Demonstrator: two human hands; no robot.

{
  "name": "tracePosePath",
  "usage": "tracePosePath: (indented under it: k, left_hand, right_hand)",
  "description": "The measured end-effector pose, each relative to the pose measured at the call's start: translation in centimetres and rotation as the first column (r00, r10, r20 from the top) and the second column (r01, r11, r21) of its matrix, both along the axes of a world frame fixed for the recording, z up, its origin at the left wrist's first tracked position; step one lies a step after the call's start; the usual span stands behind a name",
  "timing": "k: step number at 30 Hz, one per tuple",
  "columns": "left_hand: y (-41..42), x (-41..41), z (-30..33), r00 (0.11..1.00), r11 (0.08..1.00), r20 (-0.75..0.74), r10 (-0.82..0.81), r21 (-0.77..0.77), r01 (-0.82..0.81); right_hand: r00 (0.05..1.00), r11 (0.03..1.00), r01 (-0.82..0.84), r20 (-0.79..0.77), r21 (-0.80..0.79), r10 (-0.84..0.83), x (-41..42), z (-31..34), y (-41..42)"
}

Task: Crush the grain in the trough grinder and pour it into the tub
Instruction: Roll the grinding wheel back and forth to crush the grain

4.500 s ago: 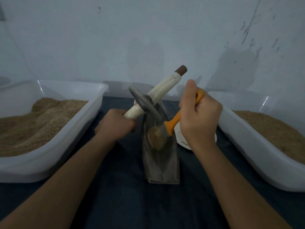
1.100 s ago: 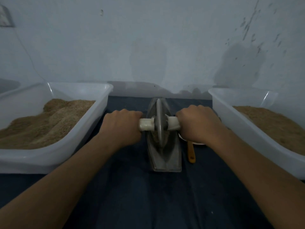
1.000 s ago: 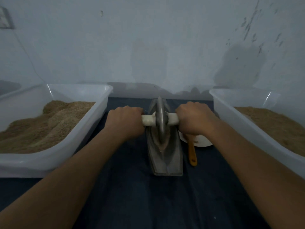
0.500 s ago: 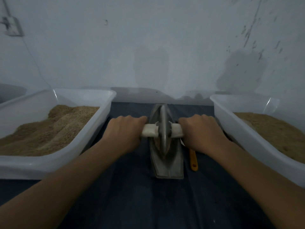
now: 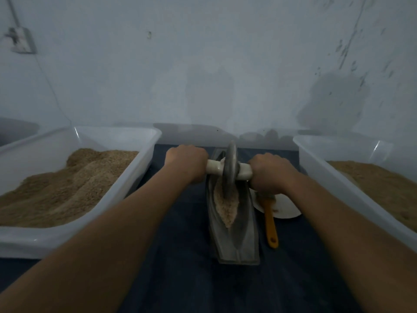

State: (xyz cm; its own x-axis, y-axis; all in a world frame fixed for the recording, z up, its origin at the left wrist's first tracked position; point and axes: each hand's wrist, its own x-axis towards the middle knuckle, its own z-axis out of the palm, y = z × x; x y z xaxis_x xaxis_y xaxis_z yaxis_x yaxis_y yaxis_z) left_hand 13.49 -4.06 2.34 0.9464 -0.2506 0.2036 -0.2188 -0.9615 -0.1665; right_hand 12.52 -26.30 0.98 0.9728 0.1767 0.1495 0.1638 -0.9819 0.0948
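Here my left hand and my right hand are both wrapped around the pale axle handle of the grinding wheel, one fist on each side of the disc, fingers curled over the top and knuckles facing up. The wheel stands upright on its edge at the far end of the metal trough, which runs from near to far on the dark blue cloth between my forearms. A narrow heap of pale grain lies in the trough's groove just on the near side of the wheel, touching its rim. To the right of the trough, an orange-handled brush rests with its head on a small white plate and its handle pointing toward me. On the left sits a white tub heaped with brown grain, and on the right another white tub holds a flatter layer of it. A stained pale wall rises behind everything.
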Motion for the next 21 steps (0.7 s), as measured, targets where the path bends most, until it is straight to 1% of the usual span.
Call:
tracePosePath:
  k: [4, 6, 8, 10, 11, 13, 14, 15, 16, 17, 19, 20, 21]
  left_hand:
    - [0.7, -2.1, -1.1, 0.996, 0.999, 0.084, -0.022, -0.029, 0.024]
    - [1.3, -4.2, -1.5, 0.991, 0.997, 0.121, -0.062, -0.044, 0.067]
    - [2.2, -6.4, -1.7, 0.983, 0.987, 0.124, -0.132, -0.072, 0.142]
    - [3.4, -8.4, -1.9, 0.971, 0.967, 0.101, -0.217, -0.116, 0.228]
    - [3.8, -9.2, -1.9, 0.967, 0.957, 0.086, -0.242, -0.142, 0.252]
    - [4.0, -10.0, -1.8, 0.968, 0.942, 0.054, -0.245, -0.225, 0.251]
    - [3.8, -9.8, -1.7, 0.971, 0.931, 0.043, -0.233, -0.280, 0.236]
    - [3.3, -9.4, -1.7, 0.977, 0.924, 0.041, -0.211, -0.318, 0.212]
    - [2.8, -8.7, -1.8, 0.982, 0.928, 0.050, -0.180, -0.322, 0.186]
    - [2.3, -7.9, -1.9, 0.985, 0.946, 0.091, -0.147, -0.279, 0.167]
    - [1.2, -5.7, -2.5, 0.970, 0.983, 0.227, -0.083, -0.139, 0.116]
    - [0.7, -4.6, -2.6, 0.963, 0.990, 0.265, -0.049, -0.112, 0.081]
    - [0.4, -3.5, -2.6, 0.962, 0.993, 0.272, -0.021, -0.106, 0.052]
  right_hand:
    - [0.986, 0.998, -0.039, 0.159, -0.055, 0.047, -1.8, -0.7, 0.2]
    - [0.980, 0.996, -0.081, 0.180, -0.031, 0.085, -3.8, -0.6, 0.1]
    - [0.986, 0.989, -0.140, 0.092, 0.047, 0.136, -5.8, -0.2, -0.3]
    - [0.986, 0.972, -0.143, -0.056, 0.186, 0.156, -7.7, 0.5, -0.7]
    - [0.979, 0.955, -0.114, -0.132, 0.275, 0.154, -8.5, 1.1, -0.8]
    - [0.969, 0.892, -0.013, -0.214, 0.453, 0.123, -8.9, 1.9, -0.7]
    - [0.971, 0.887, 0.019, -0.221, 0.462, 0.095, -8.7, 1.9, -0.4]
    - [0.980, 0.911, 0.022, -0.189, 0.412, 0.062, -8.2, 1.5, -0.1]
    - [0.993, 0.946, 0.022, -0.114, 0.324, 0.016, -7.7, 0.9, 0.4]
    - [0.999, 0.961, 0.043, 0.013, 0.274, -0.049, -7.1, 0.0, 1.0]
    - [0.952, 0.953, 0.091, 0.256, 0.288, -0.169, -5.4, -0.9, 1.9]
    - [0.928, 0.950, 0.109, 0.313, 0.292, -0.202, -4.2, -1.0, 2.3]
    - [0.922, 0.950, 0.121, 0.322, 0.289, -0.215, -3.1, -0.8, 2.5]
